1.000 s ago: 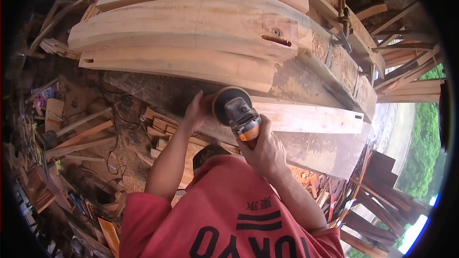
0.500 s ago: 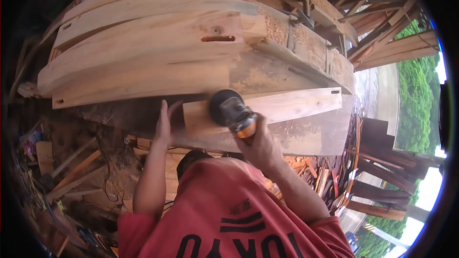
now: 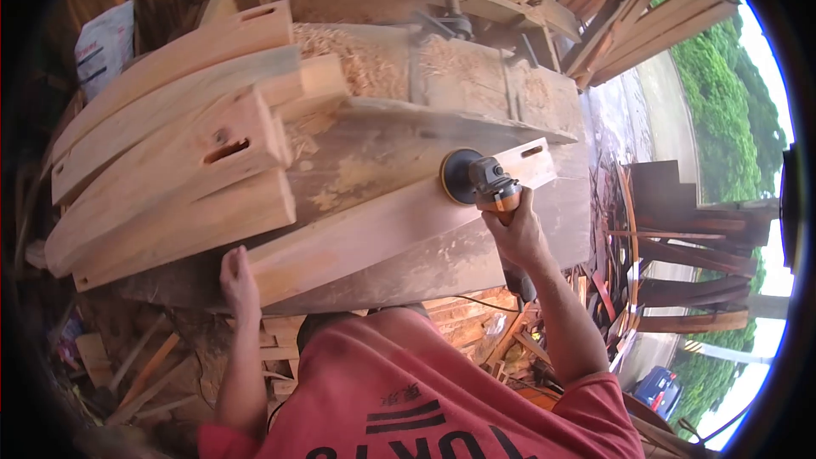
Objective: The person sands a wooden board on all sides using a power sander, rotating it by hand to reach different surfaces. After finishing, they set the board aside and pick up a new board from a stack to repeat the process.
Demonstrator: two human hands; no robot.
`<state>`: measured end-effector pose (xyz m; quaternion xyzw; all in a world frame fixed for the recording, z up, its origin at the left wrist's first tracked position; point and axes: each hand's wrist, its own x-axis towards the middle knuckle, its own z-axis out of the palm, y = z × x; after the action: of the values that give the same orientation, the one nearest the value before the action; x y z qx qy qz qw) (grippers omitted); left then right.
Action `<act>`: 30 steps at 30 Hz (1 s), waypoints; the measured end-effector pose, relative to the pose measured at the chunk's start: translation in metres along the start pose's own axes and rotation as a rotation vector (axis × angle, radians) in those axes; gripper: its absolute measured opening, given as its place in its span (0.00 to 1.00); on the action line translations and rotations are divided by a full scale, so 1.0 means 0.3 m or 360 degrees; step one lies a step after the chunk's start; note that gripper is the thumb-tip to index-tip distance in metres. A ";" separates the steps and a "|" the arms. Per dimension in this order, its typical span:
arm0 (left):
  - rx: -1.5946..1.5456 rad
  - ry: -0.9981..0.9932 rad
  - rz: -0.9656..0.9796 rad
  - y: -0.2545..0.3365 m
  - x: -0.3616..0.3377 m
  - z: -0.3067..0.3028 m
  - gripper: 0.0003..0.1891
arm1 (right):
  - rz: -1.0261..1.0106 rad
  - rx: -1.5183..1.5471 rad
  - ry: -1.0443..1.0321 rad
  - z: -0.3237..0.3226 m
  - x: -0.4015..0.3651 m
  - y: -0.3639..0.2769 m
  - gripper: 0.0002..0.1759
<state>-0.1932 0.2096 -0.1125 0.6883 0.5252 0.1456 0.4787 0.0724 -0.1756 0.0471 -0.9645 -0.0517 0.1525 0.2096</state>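
My right hand (image 3: 516, 234) is wrapped round the body of an angle grinder (image 3: 490, 177) fitted with a dark round sanding disc. The disc rests on the upper face of a long pale wooden board (image 3: 374, 225), toward its far right end, near a slot cut there. At the board's near left end, my left hand (image 3: 240, 283) has its fingers bent against the end edge, holding it. The board lies slanted across the worktable (image 3: 425, 268). The grinder's rear end and cord show below my right wrist.
Several curved, slotted wooden pieces (image 3: 170, 153) are stacked on the left of the table. Wood shavings (image 3: 361, 59) and a metal clamp (image 3: 450, 13) lie at the back. A white sack (image 3: 104, 51) stands back left. Scrap wood (image 3: 476, 323) covers the floor.
The grinder has moved along the board from its left end toward its slotted right end. My left hand has gone from spread fingers to holding the board's end. The view has shifted right.
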 end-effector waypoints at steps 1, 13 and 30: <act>0.0012 -0.0001 -0.0019 0.006 -0.002 0.000 0.20 | 0.0035 0.0018 0.0023 -0.029 0.038 0.052 0.35; -0.0009 0.0007 0.0073 -0.100 0.055 -0.007 0.21 | 0.0115 0.0246 0.0162 -0.287 0.325 0.477 0.40; 0.0019 -0.0038 -0.0007 -0.009 0.024 -0.013 0.22 | 0.0271 0.0126 0.0190 -0.366 0.320 0.562 0.35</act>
<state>-0.1946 0.2177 -0.1149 0.6916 0.5218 0.1333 0.4812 0.2040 -0.3553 0.0451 -0.9637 0.0491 0.1139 0.2366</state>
